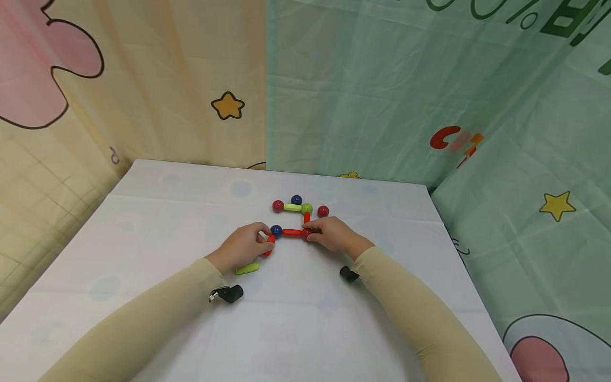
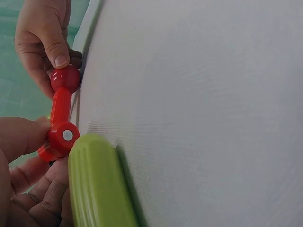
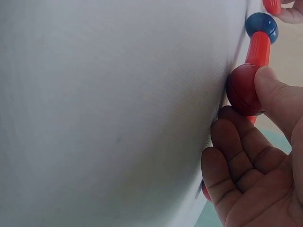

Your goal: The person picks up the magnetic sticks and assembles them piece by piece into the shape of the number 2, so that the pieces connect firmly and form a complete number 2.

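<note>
My left hand (image 1: 242, 245) pinches a red magnetic rod (image 1: 270, 245) between thumb and fingers, its upper end at a blue ball (image 1: 276, 231). In the left wrist view a white dot shows on the near end of this red rod (image 2: 61, 138). From the blue ball, another red rod (image 1: 292, 233) runs right to a red ball (image 3: 245, 90). My right hand (image 1: 334, 234) holds that red ball with its thumb and fingers. A third red rod (image 1: 307, 217) leads from it up to a green ball (image 1: 307, 208). Beside my left hand lies a loose green rod (image 1: 247, 268).
From the green ball a light green rod (image 1: 293, 207) reaches left to a red ball (image 1: 278, 206). Behind that rod is a blue ball (image 1: 296, 199). A separate red ball (image 1: 323, 211) sits right of the green one. Everything rests on a white-covered table (image 1: 296, 318), with curtains behind.
</note>
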A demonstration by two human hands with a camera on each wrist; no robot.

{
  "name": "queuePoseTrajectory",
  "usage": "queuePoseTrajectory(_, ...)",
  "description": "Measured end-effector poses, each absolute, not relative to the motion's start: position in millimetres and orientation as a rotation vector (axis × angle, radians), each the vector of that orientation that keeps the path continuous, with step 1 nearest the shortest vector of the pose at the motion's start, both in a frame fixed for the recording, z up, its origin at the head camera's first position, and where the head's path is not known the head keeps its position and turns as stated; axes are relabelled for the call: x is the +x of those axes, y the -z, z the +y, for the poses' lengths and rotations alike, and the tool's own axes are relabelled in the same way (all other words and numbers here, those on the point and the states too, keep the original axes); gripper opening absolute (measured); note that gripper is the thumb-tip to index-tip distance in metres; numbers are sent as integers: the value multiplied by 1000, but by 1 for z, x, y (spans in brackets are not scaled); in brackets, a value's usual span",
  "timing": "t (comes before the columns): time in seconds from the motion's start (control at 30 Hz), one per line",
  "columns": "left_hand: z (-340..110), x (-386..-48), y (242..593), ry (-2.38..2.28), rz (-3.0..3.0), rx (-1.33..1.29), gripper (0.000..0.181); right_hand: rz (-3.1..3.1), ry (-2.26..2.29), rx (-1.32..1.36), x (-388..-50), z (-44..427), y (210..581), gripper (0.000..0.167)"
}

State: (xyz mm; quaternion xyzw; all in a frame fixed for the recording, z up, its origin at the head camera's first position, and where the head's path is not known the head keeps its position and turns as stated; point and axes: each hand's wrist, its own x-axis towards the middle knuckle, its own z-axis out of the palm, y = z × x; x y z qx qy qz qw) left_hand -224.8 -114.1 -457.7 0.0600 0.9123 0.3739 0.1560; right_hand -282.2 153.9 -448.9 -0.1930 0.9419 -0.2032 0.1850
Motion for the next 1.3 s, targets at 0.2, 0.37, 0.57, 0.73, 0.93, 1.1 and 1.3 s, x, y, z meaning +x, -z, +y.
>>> queuePoseTrajectory(0.2, -111, -224, 458, -1058, 2624, 158, 34, 2654, 575, -551, -283, 154, 450, 44)
queuePoseTrajectory(0.37, -110, -224, 458, -1060, 2624, 136, 34, 2658, 577, -553, -283, 154, 451, 44)
queuePoseTrajectory(0.57, -107, -223, 458, -1075, 2616, 124, 35, 2662, 560, -560, -283, 154, 451, 43)
queuePoseTrajectory(0.73, -106, -223, 459, -1078, 2617, 118, 34, 2665, 550, -564, -283, 154, 451, 43)
queuePoseTrajectory(0.93, -107, -223, 460, -1089, 2616, 124, 32, 2660, 551, -555, -283, 154, 451, 43)
queuePoseTrajectory(1.1, -107, -223, 459, -1088, 2618, 127, 33, 2666, 545, -556, -283, 154, 452, 43)
queuePoseTrajectory(1.3, -107, -223, 459, -1077, 2621, 122, 33, 2674, 536, -560, -284, 153, 454, 43)
